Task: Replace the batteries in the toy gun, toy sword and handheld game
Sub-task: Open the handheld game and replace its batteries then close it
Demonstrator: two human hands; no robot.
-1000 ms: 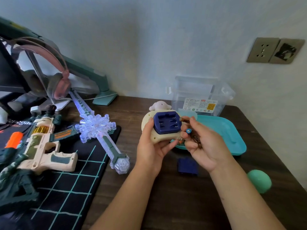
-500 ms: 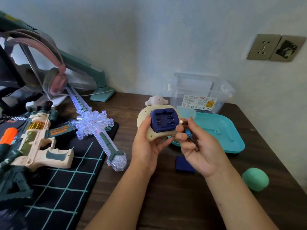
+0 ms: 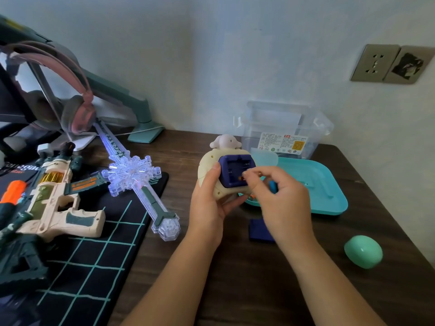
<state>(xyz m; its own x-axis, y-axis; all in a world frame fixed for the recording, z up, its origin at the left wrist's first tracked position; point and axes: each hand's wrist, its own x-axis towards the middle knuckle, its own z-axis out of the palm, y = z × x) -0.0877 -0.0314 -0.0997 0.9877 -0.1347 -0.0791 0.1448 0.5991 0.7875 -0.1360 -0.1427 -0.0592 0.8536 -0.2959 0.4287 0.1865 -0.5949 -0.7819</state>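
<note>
A single head-worn wide-angle view looks forward and down, close over the desk (image 3: 235,290) toward the wall (image 3: 211,55)

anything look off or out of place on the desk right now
Nothing spilled or broken. The handheld game in the left hand has its battery bay open, and a dark blue cover, likely its lid, lies loose on the desk by the right hand. The toy sword glows though no hand touches it.

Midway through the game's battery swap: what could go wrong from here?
The right hand pinches a battery at the open bay while a spare sits in its grip; the spare may slip. Only the left hand holds the game, so pressing could tip it. The cover lies under the right wrist and might get knocked.
</note>
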